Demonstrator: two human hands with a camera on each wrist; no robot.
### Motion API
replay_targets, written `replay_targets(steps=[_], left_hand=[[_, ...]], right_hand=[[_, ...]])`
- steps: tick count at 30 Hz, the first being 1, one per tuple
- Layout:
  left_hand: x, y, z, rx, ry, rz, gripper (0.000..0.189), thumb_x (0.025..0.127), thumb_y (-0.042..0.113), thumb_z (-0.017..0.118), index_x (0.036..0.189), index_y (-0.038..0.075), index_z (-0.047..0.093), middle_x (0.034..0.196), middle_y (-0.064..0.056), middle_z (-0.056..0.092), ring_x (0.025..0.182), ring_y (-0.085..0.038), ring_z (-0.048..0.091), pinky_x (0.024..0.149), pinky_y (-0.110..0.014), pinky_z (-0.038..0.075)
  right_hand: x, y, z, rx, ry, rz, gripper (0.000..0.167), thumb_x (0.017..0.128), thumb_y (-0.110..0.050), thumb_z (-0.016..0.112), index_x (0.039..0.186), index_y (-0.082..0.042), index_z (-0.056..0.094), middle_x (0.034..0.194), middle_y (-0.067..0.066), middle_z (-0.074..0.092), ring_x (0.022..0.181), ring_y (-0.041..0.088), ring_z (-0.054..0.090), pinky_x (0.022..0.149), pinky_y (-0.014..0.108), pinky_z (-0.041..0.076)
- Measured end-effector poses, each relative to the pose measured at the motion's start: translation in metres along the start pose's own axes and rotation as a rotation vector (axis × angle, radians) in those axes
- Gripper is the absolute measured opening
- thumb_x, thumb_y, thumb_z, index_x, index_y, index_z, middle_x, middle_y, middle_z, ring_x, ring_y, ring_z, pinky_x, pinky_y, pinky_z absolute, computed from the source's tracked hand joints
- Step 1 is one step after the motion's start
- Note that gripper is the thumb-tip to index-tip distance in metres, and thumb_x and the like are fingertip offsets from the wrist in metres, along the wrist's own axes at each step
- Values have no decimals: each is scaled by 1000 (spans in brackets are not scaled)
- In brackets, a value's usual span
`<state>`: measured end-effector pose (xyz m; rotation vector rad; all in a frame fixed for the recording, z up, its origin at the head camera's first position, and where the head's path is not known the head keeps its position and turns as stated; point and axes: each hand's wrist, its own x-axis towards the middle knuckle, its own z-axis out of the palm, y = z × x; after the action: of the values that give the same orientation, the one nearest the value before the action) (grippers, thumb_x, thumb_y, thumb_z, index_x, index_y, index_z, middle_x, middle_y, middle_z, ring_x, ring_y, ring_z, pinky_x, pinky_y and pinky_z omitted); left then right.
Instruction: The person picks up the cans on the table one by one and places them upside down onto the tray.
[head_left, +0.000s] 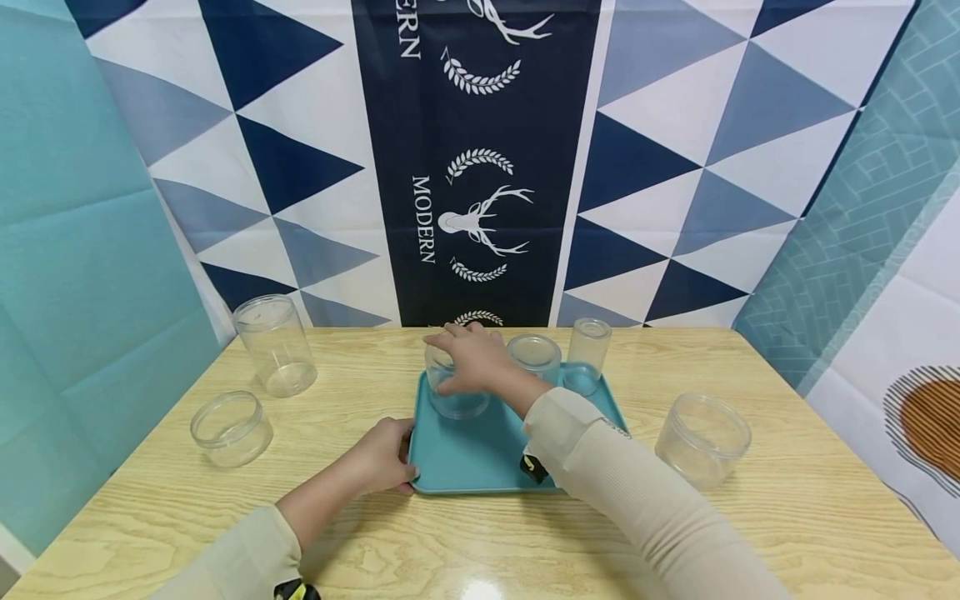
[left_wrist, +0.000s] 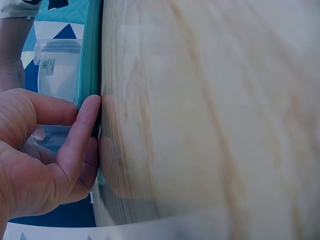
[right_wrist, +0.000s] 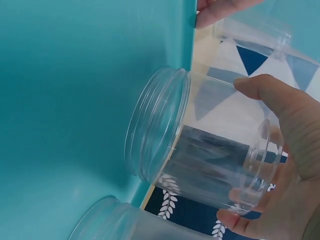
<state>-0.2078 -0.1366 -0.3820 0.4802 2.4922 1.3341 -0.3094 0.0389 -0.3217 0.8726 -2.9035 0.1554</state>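
A teal tray (head_left: 480, 457) lies on the wooden table. At its left edge my left hand (head_left: 381, 457) pinches the rim, thumb and fingers on either side of it in the left wrist view. My right hand (head_left: 474, 360) reaches over the tray and grips a clear jar (right_wrist: 215, 130) from above, fingers and thumb spread round its closed end. The jar's threaded mouth faces down against the tray floor, at the back left. Beside it on the tray stand another clear jar (head_left: 536, 357) and, at the back right corner, a narrower clear jar (head_left: 588, 354).
Left of the tray, a tall clear jar (head_left: 276, 348) stands behind a low one (head_left: 232, 433). A wide clear jar (head_left: 702, 442) sits to the right. A patterned cloth (head_left: 480, 167) hangs behind the table (head_left: 480, 550).
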Motion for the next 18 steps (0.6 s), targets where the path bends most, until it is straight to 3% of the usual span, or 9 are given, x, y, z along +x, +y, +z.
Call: replay_targets(steps=[9, 18], left_hand=[[1, 0, 1, -7, 9, -33, 53, 79, -18, 66, 129, -13, 49, 84, -14, 54, 73, -21, 64, 57, -31, 58], [0, 3, 4, -18, 68, -106, 75, 78, -18, 68, 143, -16, 32, 90, -15, 52, 69, -20, 62, 57, -31, 58]], right_hand=[[0, 2, 2, -57, -14, -37, 79, 82, -49, 73, 150, -32, 38, 157, 8, 29, 138, 37, 33, 103, 59, 37], [-4, 3, -1, -96, 8, -60, 82, 83, -55, 69, 153, -29, 34, 160, 10, 22, 142, 37, 26, 111, 56, 29]])
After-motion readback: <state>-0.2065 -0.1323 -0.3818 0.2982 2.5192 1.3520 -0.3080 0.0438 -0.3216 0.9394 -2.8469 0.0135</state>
